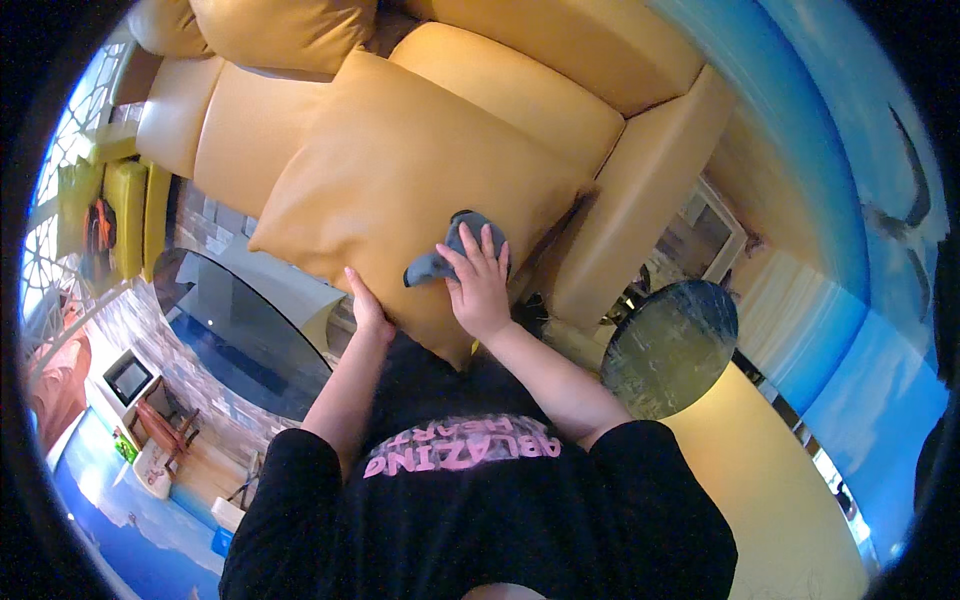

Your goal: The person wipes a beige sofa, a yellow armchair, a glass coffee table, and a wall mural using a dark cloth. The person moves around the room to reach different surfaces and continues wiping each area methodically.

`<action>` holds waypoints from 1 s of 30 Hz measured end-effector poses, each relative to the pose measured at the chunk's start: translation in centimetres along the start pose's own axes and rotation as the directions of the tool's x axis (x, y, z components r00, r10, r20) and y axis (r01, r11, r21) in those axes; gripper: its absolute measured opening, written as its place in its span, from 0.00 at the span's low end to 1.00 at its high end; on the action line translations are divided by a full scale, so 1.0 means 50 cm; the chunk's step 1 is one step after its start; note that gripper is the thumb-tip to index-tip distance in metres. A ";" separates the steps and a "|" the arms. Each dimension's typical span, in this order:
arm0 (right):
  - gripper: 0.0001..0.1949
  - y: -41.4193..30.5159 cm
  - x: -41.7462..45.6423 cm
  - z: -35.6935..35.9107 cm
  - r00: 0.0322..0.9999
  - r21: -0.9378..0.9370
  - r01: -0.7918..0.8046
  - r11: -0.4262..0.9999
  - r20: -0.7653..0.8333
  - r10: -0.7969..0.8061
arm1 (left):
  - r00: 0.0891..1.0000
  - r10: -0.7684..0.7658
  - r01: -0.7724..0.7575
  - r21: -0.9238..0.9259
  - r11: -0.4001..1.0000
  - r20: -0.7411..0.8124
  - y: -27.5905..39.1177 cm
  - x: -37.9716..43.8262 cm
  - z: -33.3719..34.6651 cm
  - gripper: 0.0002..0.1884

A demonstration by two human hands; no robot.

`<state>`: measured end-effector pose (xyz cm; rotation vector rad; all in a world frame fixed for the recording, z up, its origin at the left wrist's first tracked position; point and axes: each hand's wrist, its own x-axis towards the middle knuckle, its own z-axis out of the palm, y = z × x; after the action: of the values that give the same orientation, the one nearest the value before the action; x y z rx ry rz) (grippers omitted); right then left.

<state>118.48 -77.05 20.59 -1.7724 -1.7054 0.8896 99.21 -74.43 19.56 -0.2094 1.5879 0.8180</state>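
A large tan cushion (420, 157), apparently of leather, is tilted in front of me, with its lower corner against my black shirt. My left hand (369, 307) holds its lower left edge, thumb on the upper face and the other fingers hidden beneath. Under my right hand (478, 281) lies a folded grey cloth (427, 268) with dark edging, pressed flat on the cushion's face. The fingers of that hand are spread over the cloth. Behind the cushion, the matching tan sofa (510, 82) shows its seat and armrest.
More tan cushions (277, 30) rest on the sofa at the upper left. An oval dark glass table (240, 337) stands left of me. To my right is a round dark-topped side table (671, 349). A yellow-green chair (124, 210) stands farther left.
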 end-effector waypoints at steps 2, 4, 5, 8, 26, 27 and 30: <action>0.26 -0.021 -0.003 -0.028 0.998 -0.019 0.051 0.999 0.045 -0.050 | 0.995 0.097 -0.094 0.130 0.987 -0.021 -0.008 -0.024 0.020 0.47; 0.25 -0.042 0.001 -0.055 0.991 -0.068 0.120 0.991 0.060 -0.116 | 0.977 0.212 -0.198 0.243 0.949 -0.031 -0.015 -0.029 0.022 0.47; 0.25 -0.052 0.002 -0.066 0.989 -0.053 0.137 0.989 0.062 -0.133 | 0.971 0.238 -0.215 0.331 0.919 -0.030 -0.011 -0.032 0.016 0.47; 0.24 -0.069 0.006 -0.108 0.985 -0.036 0.167 0.985 0.057 -0.165 | 0.967 0.254 -0.198 0.576 0.793 -0.016 0.024 -0.071 0.044 0.43; 0.24 -0.137 0.003 -0.464 0.891 -0.282 -0.173 0.944 -0.454 0.027 | 0.014 0.565 -0.992 0.083 -0.097 0.825 0.108 -0.355 0.541 0.22; 0.24 -0.119 -0.004 -0.483 0.866 -0.221 -0.173 0.960 -0.499 0.041 | 0.011 0.569 -0.987 0.101 -0.126 0.822 0.097 -0.376 0.547 0.22; 0.22 -0.060 -0.023 -0.497 0.837 -0.099 -0.144 0.985 -0.543 0.068 | 0.070 0.466 -0.945 0.208 -0.252 0.882 0.019 -0.322 0.548 0.34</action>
<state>135.37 -76.18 39.11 -1.9826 -1.3264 0.2637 123.80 -62.25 35.59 2.0104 1.1832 0.7500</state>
